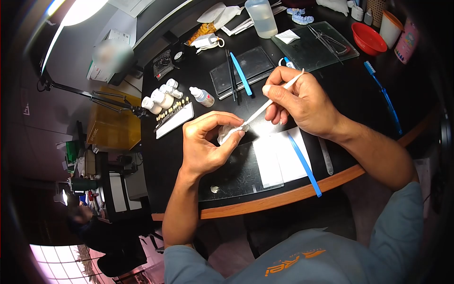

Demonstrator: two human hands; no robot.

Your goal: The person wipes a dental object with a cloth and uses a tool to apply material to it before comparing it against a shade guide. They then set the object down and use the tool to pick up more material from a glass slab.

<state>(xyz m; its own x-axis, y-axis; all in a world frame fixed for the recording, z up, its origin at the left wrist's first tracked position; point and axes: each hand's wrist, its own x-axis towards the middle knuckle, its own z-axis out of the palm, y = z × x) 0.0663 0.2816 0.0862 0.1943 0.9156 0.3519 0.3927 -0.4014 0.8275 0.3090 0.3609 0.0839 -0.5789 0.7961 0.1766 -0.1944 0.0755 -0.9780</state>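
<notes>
My left hand [201,144] pinches a small whitish piece [226,134] between thumb and fingertips; its exact kind I cannot tell. In my right hand [307,102] is a slender white hand tool [261,110], held like a pen. One end of the tool meets the piece at the left fingertips, while its thin curved other end points up past the right knuckles. Below the hands lie a white paper sheet [269,161], a blue strip-like stick [302,163] and a flat metal spatula [326,156]. A glass slab [236,177] reaches under the paper.
Left of the hands stand a dropper bottle [202,97], white-lidded jars [162,98] and a tooth shade guide [176,120]. Behind are a black case [260,61], a water bottle [261,19] and a red bowl [369,40]. A blue toothbrush [385,97] lies right.
</notes>
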